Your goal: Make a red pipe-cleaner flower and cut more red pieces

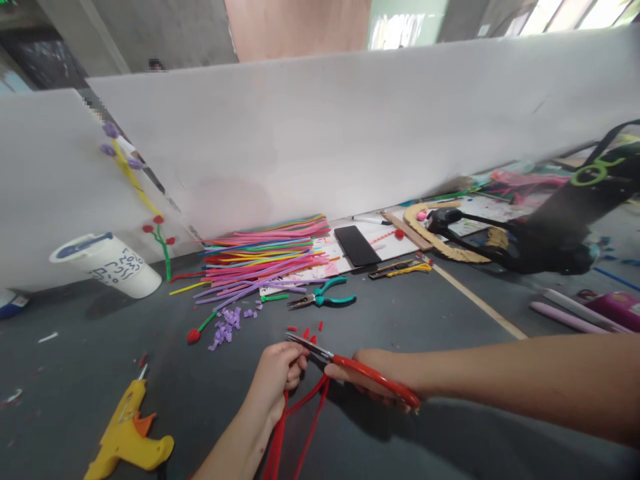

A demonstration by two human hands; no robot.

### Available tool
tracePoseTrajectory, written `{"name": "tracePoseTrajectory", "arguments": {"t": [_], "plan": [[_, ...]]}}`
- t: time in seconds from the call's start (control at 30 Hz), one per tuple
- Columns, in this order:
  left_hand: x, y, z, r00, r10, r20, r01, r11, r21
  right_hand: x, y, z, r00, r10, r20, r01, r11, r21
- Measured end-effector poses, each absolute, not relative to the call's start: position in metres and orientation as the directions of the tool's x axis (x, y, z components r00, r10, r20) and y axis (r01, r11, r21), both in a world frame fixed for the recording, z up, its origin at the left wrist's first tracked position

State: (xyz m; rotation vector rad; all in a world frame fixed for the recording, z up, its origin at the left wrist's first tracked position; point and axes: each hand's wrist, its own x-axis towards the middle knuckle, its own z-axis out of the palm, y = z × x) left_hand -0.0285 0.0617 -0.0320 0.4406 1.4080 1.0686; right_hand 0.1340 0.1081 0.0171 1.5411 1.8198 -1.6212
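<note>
Red strips [274, 453] trail toward us from the left hand [278, 368], its fingers pinched on them, likely so they won't wiggle near the scissors [360, 369] clasped in the right hand [383, 361], with red bits [313, 340] just past the pinch.

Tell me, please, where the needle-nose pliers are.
In the head view, the needle-nose pliers lie near the centre, right of the purple clippings, beyond the scissors.

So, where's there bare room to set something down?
Two patches look mostly bare: between the yellow glue gun and left hand; and between the pliers, tan strip and right forearm. It's crowded beyond the hands: coloured stems, purple scraps, red clippings.
</note>
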Motion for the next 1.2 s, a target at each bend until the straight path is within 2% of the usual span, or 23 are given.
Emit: {"name": "tracePoseTrajectory", "arguments": {"t": [0.1, 0.2, 0.53, 0.63, 0.77, 0.87, 1.0, 1.2], "plan": [[-0.030, 0.063, -0.033, -0.168, 0.795, -0.582, -0.344, 0.506, 0.791, 0.132, 0.110, 0.026, -0.357, 0.419, -0.835, 0.863, -0.195, -0.466], [-0.031, 0.063, -0.033, -0.162, 0.797, -0.582, -0.348, 0.506, 0.789, 0.130, 0.110, 0.031, -0.333, 0.388, -0.859, 0.878, -0.205, -0.433], [-0.033, 0.062, -0.033, -0.125, 0.832, -0.541, -0.309, 0.486, 0.818, 0.140, 0.113, 0.017, -0.415, 0.340, -0.844, 0.820, -0.264, -0.509], [-0.031, 0.056, -0.026, -0.108, 0.862, -0.495, -0.274, 0.453, 0.848, 0.141, 0.119, 0.019, -0.482, 0.402, -0.778, 0.760, -0.249, -0.600], [-0.025, 0.046, -0.017, -0.086, 0.896, -0.436, -0.202, 0.413, 0.888, 0.135, 0.122, 0.021, -0.580, 0.556, -0.596, 0.627, -0.163, -0.762], [-0.019, 0.042, -0.013, -0.058, 0.909, -0.413, -0.149, 0.401, 0.904, 0.128, 0.118, 0.021, -0.608, 0.619, -0.498, 0.548, -0.127, -0.827], [-0.016, 0.039, -0.013, -0.051, 0.926, -0.375, -0.079, 0.370, 0.926, 0.118, 0.109, 0.024, -0.606, 0.636, -0.479, 0.537, -0.117, -0.835], [-0.014, 0.039, -0.014, -0.046, 0.942, -0.332, -0.007, 0.332, 0.943, 0.112, 0.104, 0.033, -0.524, 0.681, -0.512, 0.627, -0.099, -0.773]]}}
